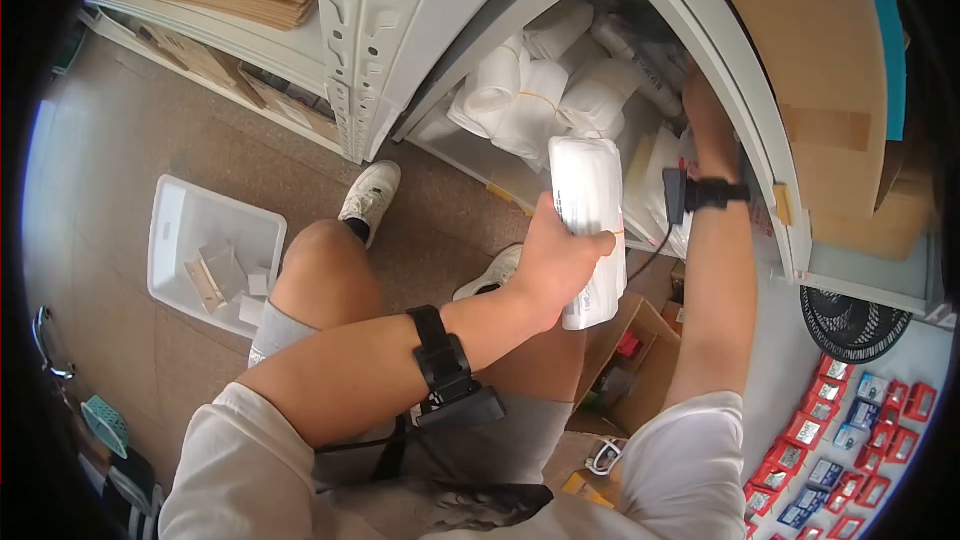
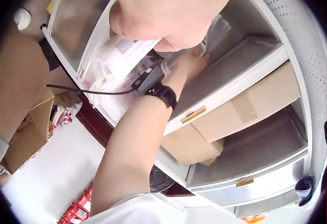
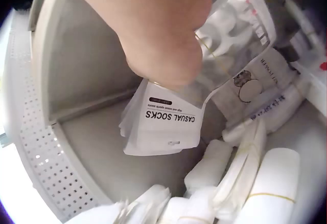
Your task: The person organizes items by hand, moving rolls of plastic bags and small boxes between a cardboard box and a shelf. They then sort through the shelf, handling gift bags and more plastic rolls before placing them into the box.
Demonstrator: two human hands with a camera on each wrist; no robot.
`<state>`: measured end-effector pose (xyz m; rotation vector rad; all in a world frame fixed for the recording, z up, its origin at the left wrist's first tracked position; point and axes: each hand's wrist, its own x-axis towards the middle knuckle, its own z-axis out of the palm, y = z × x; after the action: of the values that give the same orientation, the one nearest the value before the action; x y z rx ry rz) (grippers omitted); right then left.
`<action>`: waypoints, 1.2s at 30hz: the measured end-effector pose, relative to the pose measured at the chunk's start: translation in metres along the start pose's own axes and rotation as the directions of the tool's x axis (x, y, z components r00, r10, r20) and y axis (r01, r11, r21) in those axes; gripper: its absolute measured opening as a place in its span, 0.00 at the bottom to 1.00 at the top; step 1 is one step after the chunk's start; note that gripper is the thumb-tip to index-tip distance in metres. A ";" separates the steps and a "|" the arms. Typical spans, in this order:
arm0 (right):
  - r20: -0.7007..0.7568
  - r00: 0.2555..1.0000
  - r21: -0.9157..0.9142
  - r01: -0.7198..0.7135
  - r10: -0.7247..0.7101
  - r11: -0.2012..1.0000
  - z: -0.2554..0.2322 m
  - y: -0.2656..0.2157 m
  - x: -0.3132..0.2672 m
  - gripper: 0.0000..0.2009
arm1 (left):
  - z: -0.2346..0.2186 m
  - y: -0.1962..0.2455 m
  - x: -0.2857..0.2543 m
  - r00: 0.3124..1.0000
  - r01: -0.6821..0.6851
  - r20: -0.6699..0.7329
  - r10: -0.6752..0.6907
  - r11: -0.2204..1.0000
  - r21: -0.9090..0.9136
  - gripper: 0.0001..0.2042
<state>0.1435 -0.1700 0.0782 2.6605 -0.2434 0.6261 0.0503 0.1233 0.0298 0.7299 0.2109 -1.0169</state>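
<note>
Head view: your left hand (image 1: 558, 268) grips the white bundle (image 1: 588, 175) about mid-length, thumb across it, near the shelf (image 3: 97, 142) opening. Right wrist view: your right hand (image 3: 163, 29) grips sock bags (image 3: 168, 127) inside, beside the side wall. Both probably handle light, soft and slippery; hold them across the middle.

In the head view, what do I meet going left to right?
Teal basket, white bin, leftmost white shoe, left hand gripping a white bundle, right hand, round black mesh object.
</note>
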 end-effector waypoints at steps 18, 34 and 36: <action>-0.206 0.978 0.115 0.013 0.011 0.993 0.095 0.030 0.057 0.18 | 0.017 -0.020 0.003 0.999 -0.022 -0.044 0.032 0.978 0.208 0.28; -0.038 0.999 0.049 -0.024 0.026 0.999 0.132 0.042 0.050 0.19 | 0.020 -0.032 0.010 0.999 -0.038 -0.018 0.041 0.987 0.156 0.30; -0.017 0.999 0.041 -0.026 0.027 0.999 0.136 0.043 0.049 0.19 | 0.020 -0.034 0.010 0.999 -0.040 0.010 0.038 0.986 0.159 0.30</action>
<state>0.2291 -0.2690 0.0031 2.6940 -0.2638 0.6694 0.0241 0.0929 0.0249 0.8723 0.1091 -1.0069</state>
